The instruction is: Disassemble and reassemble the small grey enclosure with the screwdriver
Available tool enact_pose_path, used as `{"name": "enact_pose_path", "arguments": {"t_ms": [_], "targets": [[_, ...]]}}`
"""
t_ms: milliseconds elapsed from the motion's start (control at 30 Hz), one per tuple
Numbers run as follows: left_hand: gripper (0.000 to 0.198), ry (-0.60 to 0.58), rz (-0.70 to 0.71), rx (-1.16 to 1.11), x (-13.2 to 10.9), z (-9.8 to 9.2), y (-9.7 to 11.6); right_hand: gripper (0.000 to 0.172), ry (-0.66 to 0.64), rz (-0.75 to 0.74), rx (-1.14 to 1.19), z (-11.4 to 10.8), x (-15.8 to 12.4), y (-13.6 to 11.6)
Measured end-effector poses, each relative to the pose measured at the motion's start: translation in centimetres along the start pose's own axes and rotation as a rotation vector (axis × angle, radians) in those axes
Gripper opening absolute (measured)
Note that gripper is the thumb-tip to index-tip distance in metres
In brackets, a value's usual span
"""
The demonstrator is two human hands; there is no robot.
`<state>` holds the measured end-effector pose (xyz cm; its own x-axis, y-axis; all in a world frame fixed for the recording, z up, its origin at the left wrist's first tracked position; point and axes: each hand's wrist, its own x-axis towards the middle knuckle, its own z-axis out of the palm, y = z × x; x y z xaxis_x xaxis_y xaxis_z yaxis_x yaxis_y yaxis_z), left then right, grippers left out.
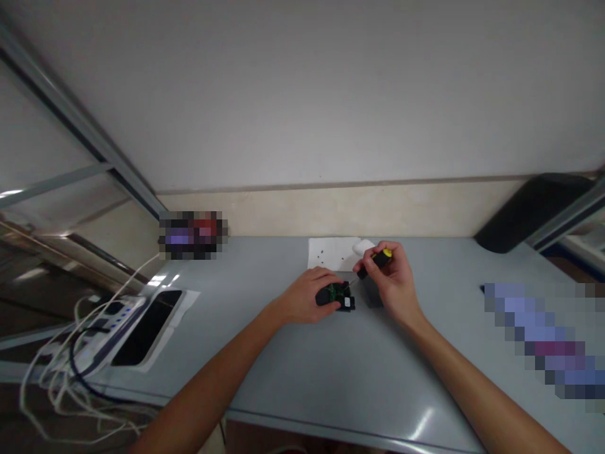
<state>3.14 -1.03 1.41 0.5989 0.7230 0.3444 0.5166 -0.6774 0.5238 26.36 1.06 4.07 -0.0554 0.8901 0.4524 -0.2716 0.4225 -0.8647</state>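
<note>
Grey bench (pixel 274 384) is the work surface. Left hand (pixel 307 296) and right hand (pixel 394 277) are over its middle, each grip closed. White paper (pixel 333 248) lies just beyond. Left holds black device (pixel 341 296), green circuit board (pixel 333 292) exposed; right holds black-and-yellow screwdriver (pixel 380 258), tip at device. Tiny dark pieces (pixel 322 252) dot paper.

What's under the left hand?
Under the left hand, part of a black device with a green board shows; whatever the hand covers can't be seen.
</note>
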Motion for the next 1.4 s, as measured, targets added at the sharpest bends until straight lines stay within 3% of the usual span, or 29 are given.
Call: {"name": "enact_pose_path", "arguments": {"t_ms": [833,1400], "targets": [[0.028,0.031,0.005,0.029,-0.1,0.6,-0.3,0.029,-0.01,-0.052,-0.054,1.3,-1.1,-0.3],[0.034,0.033,-0.01,0.068,0.0,0.9,-0.5,0.027,0.03,-0.058,-0.074,1.2,-1.1,-0.3]]}}
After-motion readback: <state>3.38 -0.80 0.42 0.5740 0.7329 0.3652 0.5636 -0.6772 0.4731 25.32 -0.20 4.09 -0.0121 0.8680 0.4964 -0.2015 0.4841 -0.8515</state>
